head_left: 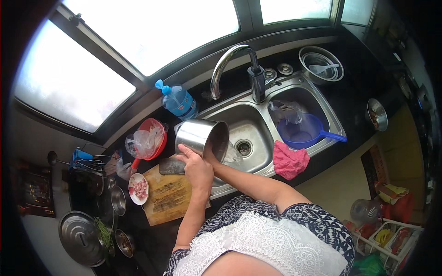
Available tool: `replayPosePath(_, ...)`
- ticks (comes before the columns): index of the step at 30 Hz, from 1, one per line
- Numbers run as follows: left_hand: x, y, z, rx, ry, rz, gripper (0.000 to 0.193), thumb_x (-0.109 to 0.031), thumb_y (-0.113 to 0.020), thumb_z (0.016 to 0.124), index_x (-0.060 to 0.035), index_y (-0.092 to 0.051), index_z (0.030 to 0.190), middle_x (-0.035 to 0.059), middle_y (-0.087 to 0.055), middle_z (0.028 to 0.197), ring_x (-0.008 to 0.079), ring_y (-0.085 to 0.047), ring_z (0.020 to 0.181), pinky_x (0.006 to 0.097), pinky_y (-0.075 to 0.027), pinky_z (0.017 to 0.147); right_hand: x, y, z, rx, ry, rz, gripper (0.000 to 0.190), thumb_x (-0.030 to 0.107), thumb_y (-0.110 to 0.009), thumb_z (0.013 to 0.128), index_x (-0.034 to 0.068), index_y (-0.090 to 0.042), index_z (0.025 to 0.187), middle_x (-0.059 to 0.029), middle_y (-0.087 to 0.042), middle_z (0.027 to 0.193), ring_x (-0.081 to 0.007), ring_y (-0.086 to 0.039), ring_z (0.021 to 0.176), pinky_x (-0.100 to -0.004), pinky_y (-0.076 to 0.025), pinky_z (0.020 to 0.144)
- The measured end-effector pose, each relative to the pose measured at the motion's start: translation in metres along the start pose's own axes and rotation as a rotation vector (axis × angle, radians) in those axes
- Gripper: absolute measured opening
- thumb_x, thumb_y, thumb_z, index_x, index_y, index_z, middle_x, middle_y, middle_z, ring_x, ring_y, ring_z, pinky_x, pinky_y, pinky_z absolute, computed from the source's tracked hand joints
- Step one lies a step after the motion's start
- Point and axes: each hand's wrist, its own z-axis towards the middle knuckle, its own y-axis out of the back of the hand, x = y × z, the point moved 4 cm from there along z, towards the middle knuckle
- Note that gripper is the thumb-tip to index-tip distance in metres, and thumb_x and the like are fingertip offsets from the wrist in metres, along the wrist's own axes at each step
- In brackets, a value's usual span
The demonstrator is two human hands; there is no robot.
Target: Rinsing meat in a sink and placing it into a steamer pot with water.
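A stainless steel pot (197, 132) is tipped on its side over the left basin of the double sink (248, 117), its mouth facing right. My left hand (197, 167) grips the pot's wall from outside, fingers spread on the metal. My right hand (211, 156) reaches to the pot's mouth; its fingers are hidden inside or behind the rim. Pale, clear material, perhaps water or plastic, shows in the basin just below the pot. Beside my left hand, a cleaver blade (171, 166) lies at the top of the wooden cutting board (169, 196).
The chrome faucet (257, 82) arches behind the basins. A blue strainer (300, 131) and plastic bag occupy the right basin; a pink cloth (290, 160) hangs at its front edge. Left stand a water bottle (179, 103), a red colander (159, 141) and a plate of chopped meat (138, 189).
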Motion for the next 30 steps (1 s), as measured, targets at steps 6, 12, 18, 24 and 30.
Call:
replayPosePath(6,0.025,0.003,-0.018,-0.021,0.005,0.027,0.071,-0.004,-0.05,0.079,0.0143,-0.011,0.134,0.0514,-0.027,0.118,0.0485,-0.059,0.078,0.0431,-0.051,0.069,0.125,-0.01,-0.011,-0.02,0.177,0.151,0.042,0.005,-0.051,0.084,0.002,-0.046,0.125,-0.0048,-0.051,0.127,-0.0142,-0.049,0.117,-0.0264,-0.04,0.097)
replayPosePath(12,0.041,0.015,-0.011,-0.03,-0.028,0.031,0.07,-0.004,-0.05,0.078,0.0141,-0.011,0.134,0.0499,-0.029,0.118,0.0469,-0.059,0.076,0.0417,-0.052,0.066,0.119,-0.02,0.014,-0.014,0.429,0.466,0.043,0.005,-0.046,0.088,0.001,-0.04,0.13,-0.0065,-0.048,0.13,-0.0144,-0.047,0.12,-0.0246,-0.039,0.099)
replayPosePath(18,0.042,0.011,-0.004,-0.038,-0.045,0.027,0.069,-0.004,-0.05,0.078,0.0139,-0.012,0.134,0.0485,-0.031,0.118,0.0452,-0.06,0.075,0.0402,-0.052,0.063,0.119,-0.029,0.024,0.122,0.342,0.789,0.042,0.003,-0.04,0.091,-0.001,-0.037,0.132,-0.0101,-0.045,0.133,-0.017,-0.046,0.12,-0.0255,-0.039,0.1)
replayPosePath(24,0.044,0.009,0.0,-0.046,-0.055,0.019,0.069,-0.004,-0.049,0.078,0.0137,-0.013,0.134,0.047,-0.033,0.118,0.0436,-0.061,0.073,0.0387,-0.052,0.06,0.129,-0.021,0.02,0.205,0.375,0.928,0.045,0.005,-0.039,0.091,0.0,-0.032,0.135,-0.01,-0.041,0.136,-0.0167,-0.044,0.122,-0.0254,-0.037,0.102)
replayPosePath(30,0.044,0.003,-0.005,-0.053,-0.059,0.006,0.068,-0.004,-0.049,0.078,0.0135,-0.014,0.134,0.0455,-0.035,0.118,0.042,-0.061,0.072,0.0373,-0.052,0.057,0.138,-0.009,0.013,0.329,0.305,1.119,0.046,0.006,-0.039,0.091,0.001,-0.032,0.135,-0.009,-0.039,0.137,-0.016,-0.04,0.125,-0.0248,-0.035,0.104)
